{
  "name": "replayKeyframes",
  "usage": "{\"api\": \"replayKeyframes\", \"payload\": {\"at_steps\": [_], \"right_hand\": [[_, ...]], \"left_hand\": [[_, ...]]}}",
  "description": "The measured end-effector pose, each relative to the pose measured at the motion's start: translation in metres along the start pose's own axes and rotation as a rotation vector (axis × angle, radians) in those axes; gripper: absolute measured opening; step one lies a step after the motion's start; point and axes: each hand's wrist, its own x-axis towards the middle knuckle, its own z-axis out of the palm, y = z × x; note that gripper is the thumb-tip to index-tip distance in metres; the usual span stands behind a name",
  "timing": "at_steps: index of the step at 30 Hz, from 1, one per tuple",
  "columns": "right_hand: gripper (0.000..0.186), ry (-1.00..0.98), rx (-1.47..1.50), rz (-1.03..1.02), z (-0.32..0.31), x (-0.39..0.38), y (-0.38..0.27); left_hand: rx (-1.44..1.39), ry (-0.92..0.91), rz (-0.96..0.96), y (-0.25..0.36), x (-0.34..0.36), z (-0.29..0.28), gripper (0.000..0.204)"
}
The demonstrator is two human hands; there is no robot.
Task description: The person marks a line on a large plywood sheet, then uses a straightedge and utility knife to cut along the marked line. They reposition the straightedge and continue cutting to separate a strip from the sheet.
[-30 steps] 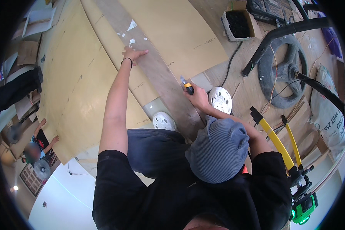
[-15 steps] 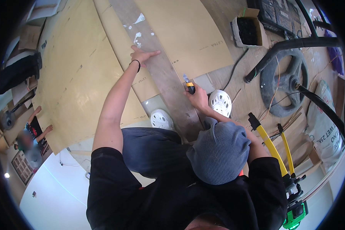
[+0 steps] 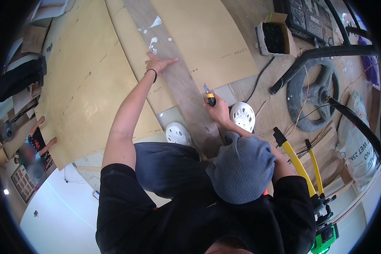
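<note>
My left hand (image 3: 158,64) lies spread on a long grey-brown board (image 3: 181,86) with white smears, its thumb and fingers apart. Beneath the board is a tan sheet (image 3: 207,36) with small printed marks. In my right hand (image 3: 219,111) is a utility knife (image 3: 210,99), black and yellow, close to the board's right edge. Its blade points away from me, near the sheet's near edge; whether it touches the sheet I cannot tell. My feet, in white clogs (image 3: 178,133), stand on either side of the board.
A larger tan sheet (image 3: 84,84) spreads to the left, where another person's hands (image 3: 46,133) are at its edge. To the right are an open carton (image 3: 278,42), a dark wheel-shaped base (image 3: 311,95), a white sack (image 3: 356,135) and yellow tripod legs (image 3: 297,161).
My right hand and the knife have shifted very slightly toward me. The left hand stays on the board, with only a tiny shift in the picture.
</note>
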Motion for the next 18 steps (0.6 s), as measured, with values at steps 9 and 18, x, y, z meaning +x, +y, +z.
{"api": "replayKeyframes", "payload": {"at_steps": [9,18], "right_hand": [[0.028,-0.006,0.006,0.004,0.0012,-0.0001,0.0012],[0.029,-0.023,-0.019,0.020,0.0011,0.0008,0.0018]], "left_hand": [[0.022,0.026,-0.016,0.0006,-0.0032,0.0012,0.145],[0.006,0.041,-0.015,0.0006,-0.0038,0.0017,0.145]]}}
